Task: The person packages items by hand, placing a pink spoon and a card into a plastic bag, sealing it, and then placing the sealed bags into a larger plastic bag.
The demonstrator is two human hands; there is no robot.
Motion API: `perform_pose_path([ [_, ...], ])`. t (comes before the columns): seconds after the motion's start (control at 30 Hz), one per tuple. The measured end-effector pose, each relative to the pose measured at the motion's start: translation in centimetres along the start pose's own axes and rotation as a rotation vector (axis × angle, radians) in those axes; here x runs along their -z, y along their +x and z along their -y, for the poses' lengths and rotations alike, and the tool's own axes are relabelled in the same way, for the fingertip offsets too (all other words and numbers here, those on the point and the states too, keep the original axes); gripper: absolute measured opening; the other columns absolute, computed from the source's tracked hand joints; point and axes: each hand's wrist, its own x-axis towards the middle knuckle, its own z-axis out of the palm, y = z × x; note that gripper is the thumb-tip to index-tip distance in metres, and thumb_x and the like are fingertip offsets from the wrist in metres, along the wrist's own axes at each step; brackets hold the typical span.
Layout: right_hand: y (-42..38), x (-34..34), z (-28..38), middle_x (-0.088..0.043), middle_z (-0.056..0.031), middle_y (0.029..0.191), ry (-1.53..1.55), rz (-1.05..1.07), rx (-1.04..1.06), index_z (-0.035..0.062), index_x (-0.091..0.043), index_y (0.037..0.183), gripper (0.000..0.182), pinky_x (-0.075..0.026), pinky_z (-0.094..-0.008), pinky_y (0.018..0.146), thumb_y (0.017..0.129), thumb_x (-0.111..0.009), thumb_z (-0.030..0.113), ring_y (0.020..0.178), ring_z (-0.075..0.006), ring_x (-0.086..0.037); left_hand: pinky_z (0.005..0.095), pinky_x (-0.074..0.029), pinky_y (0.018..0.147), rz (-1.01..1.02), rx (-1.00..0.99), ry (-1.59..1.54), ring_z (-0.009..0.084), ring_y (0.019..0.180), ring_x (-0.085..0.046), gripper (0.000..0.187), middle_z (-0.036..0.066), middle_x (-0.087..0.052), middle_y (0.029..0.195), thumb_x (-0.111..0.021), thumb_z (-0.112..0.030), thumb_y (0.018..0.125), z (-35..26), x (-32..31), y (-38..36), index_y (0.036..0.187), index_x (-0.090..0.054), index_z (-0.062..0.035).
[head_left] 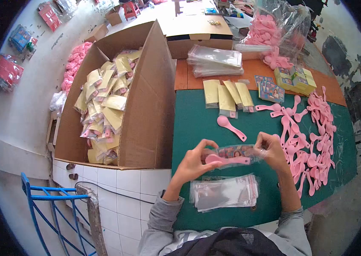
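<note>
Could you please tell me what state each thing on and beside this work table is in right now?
Left hand: pinching one end of the clear bag.
Right hand: pinching its other end.
Clear bag: held above the table, pink spoon and printed card inside.
Cardboard box: open, filled with packed bags.
Empty bags: stacked flat.
Loose pink spoons: piled, unpacked.
Single spoon: lying alone on the green mat.

A table point(197, 123) with a green mat and a bare orange strip at the back carried the work. On the green lay a stack of clear bags point(225, 193), one pink spoon point(231, 127), a spread of spoons point(312, 141) and yellow packets point(228, 97). On the orange strip sat more bags point(215, 60), cards point(270, 90) and small boxes point(295, 79).
</note>
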Motion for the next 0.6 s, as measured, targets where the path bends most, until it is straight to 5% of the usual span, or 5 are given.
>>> perform_pose_path([
  [0.07,0.3,-0.5,1.2,-0.060,-0.0014,0.077,0.127,0.068,-0.019,0.0009,-0.062,0.088,0.015,-0.044,-0.0230,0.059,0.074,-0.067,0.004,0.067,-0.0066,-0.054,0.0261,-0.051,0.069,-0.026,0.057,-0.159,0.0120,0.080,-0.064,0.048,0.010,-0.069,0.086,-0.073,-0.014,0.077,1.0,0.0,-0.2,0.115,-0.044,-0.0051],
  [0.33,0.3,0.3,-1.9,-0.063,-0.0032,0.081,0.187,0.129,-0.062,-0.0017,-0.065,0.095,0.029,-0.045,-0.0225,0.062,0.070,-0.072,0.010,0.070,-0.0072,-0.055,0.0252,-0.052,0.070,0.044,0.048,-0.294,0.0111,0.081,-0.065,0.054,0.011,-0.069,0.089,-0.069,-0.009,0.079,0.3,-0.5,-0.4,0.126,-0.042,-0.0066],
  [0.6,0.0,-0.4,1.1,-0.061,-0.0015,0.074,0.306,0.211,-0.048,-0.0007,-0.063,0.081,0.014,-0.044,-0.0222,0.059,0.071,-0.069,0.006,0.068,-0.0064,-0.054,0.0250,-0.052,0.071,0.023,0.090,-0.240,0.0131,0.081,-0.064,0.046,0.010,-0.067,0.092,-0.064,-0.006,0.083,1.1,-0.2,-0.6,0.124,-0.044,-0.0032],
])
